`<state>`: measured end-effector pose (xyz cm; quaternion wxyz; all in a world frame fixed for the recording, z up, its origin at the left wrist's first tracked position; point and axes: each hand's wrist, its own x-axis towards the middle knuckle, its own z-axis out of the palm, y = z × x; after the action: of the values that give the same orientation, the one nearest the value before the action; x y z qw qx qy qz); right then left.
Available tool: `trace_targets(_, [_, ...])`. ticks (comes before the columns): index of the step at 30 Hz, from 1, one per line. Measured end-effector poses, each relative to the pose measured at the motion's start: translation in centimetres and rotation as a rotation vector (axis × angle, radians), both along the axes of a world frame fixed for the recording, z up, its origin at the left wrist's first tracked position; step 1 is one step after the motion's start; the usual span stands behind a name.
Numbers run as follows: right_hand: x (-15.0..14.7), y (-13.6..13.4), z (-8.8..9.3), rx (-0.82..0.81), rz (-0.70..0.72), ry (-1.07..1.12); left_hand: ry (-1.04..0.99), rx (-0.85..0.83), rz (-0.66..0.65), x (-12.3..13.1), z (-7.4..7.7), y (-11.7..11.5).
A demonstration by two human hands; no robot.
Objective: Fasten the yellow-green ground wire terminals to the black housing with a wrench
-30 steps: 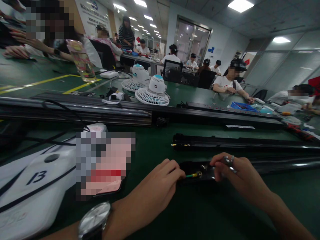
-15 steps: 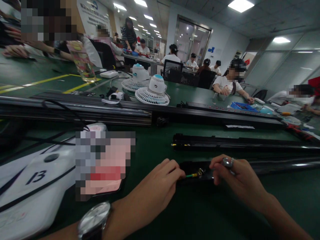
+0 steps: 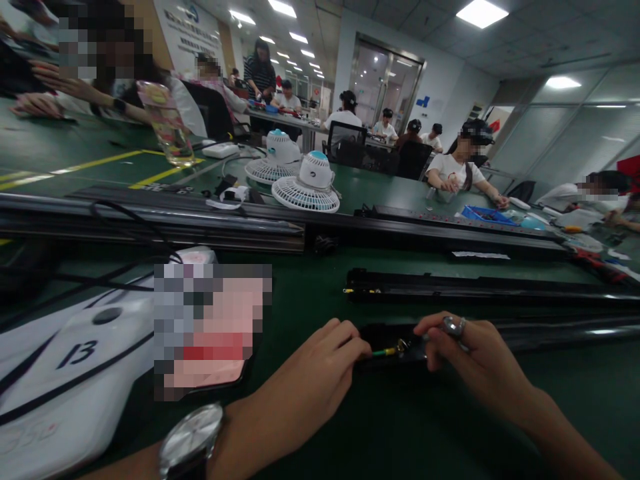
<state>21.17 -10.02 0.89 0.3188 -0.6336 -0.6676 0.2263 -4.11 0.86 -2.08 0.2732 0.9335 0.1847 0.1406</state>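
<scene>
My left hand [image 3: 327, 363] is closed on a green-and-yellow ground wire [image 3: 381, 352], whose ring terminal [image 3: 401, 345] points right. Wire and terminal lie over the end of a long black channel [image 3: 545, 333]. Just right of the terminal is my right hand [image 3: 467, 350], fingers curled, with the index finger reaching toward the ring. Whatever small thing its fingertips hold, if anything, is dark and cannot be made out. Behind the hands lies a second black channel [image 3: 480, 292] with a similar wire end [image 3: 349, 291] sticking out at its left.
To the left lie a phone [image 3: 225, 320] and a white device marked 13 [image 3: 75, 353] with black straps. Dark metal rails [image 3: 240, 233] run across the table behind. Two small fans [image 3: 306, 190] and a glass [image 3: 170, 127] stand beyond. Several people sit around.
My right index fingertip has shifted slightly left, toward the ring terminal. My left hand keeps its hold on the wire in the same place.
</scene>
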Motion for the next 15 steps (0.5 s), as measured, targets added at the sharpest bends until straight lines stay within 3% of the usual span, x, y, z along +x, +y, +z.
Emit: trace_targets(15, [0.03,0.23,0.04,-0.048,-0.029,-0.001,-0.015,-0.006,-0.002,-0.09,-0.06,0.08])
